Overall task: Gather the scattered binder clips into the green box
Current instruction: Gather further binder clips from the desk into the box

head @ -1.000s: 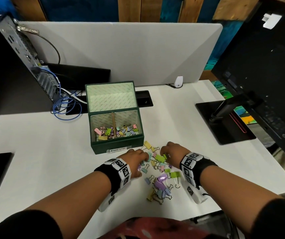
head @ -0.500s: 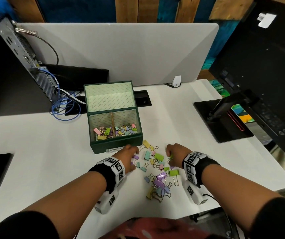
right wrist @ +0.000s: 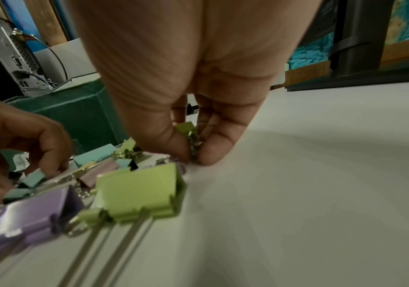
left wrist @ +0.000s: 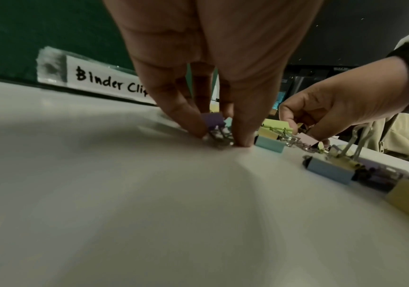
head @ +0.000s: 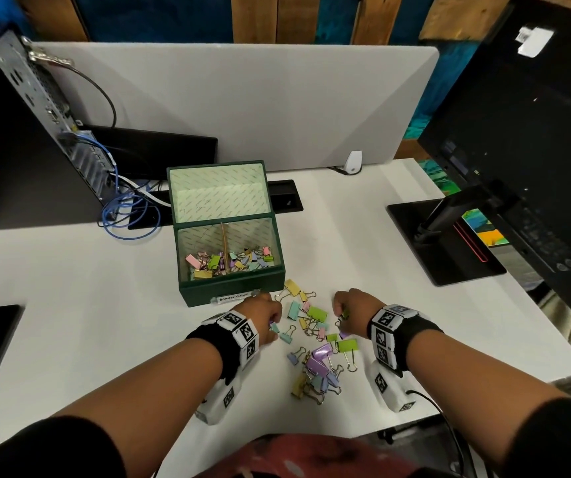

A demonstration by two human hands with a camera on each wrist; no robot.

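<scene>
Loose binder clips (head: 315, 353) litter the white surface (head: 87, 305) btwn both wrists. Left hand (left wrist: 208, 81) pinches a purple clip (left wrist: 213, 120); right hand (right wrist: 193, 108) pinches a green one (right wrist: 185, 128). Light, stiff, slick; wire loops look easiest to grab. Beyond: green box (head: 232, 294), lid open, partly filled.

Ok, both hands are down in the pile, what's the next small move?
Probably lift both hands and carry them over the green box. The left hand already pinches a purple clip, the right hand a green clip, and the box stands open just beyond.
</scene>
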